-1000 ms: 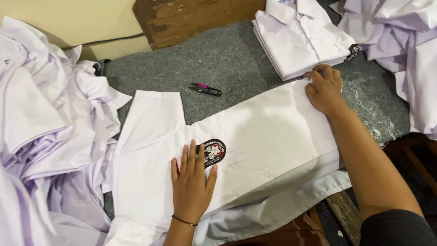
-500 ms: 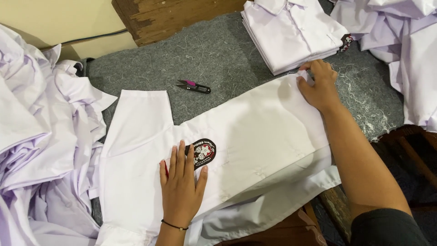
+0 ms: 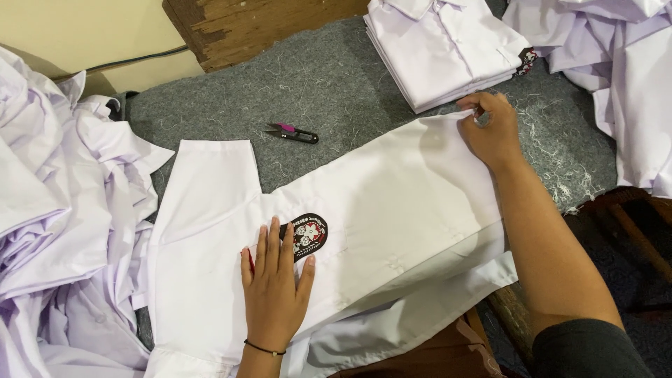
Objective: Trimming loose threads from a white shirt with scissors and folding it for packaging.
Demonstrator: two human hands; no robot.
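Head view, looking down on my worktop (image 3: 336, 91), which is covered in grey felt strewn with loose threads, thickest at its right side. A white shirt (image 3: 378, 210) lies spread flat across the middle of the felt, one short sleeve pointing away from me at the left. My left hand (image 3: 274, 280) rests palm down on the shirt, fingers straight and together, its grip fully open and holding nothing; the fingertips lie just beside a dark oval badge (image 3: 308, 234) sewn to the cloth, the index tip touching its edge. A thin black band circles that wrist. My right hand (image 3: 490, 129) is at the shirt's far right edge, its grip closed, with the cloth's corner pinched between thumb and fingers. The shirt's near hem hangs over the worktop's front edge.

Beyond the shirt, small snips (image 3: 292, 132) with a pink handle lie on bare felt, apart from both hands. A stack (image 3: 441, 49) of folded white shirts sits at the far edge, near my right hand. Heaps of crumpled white shirts rise at the left (image 3: 63, 231) and at the far right (image 3: 616, 77). Behind the worktop stands a worn wooden board (image 3: 238, 28) against a cream wall (image 3: 77, 35), along which a dark cable runs.
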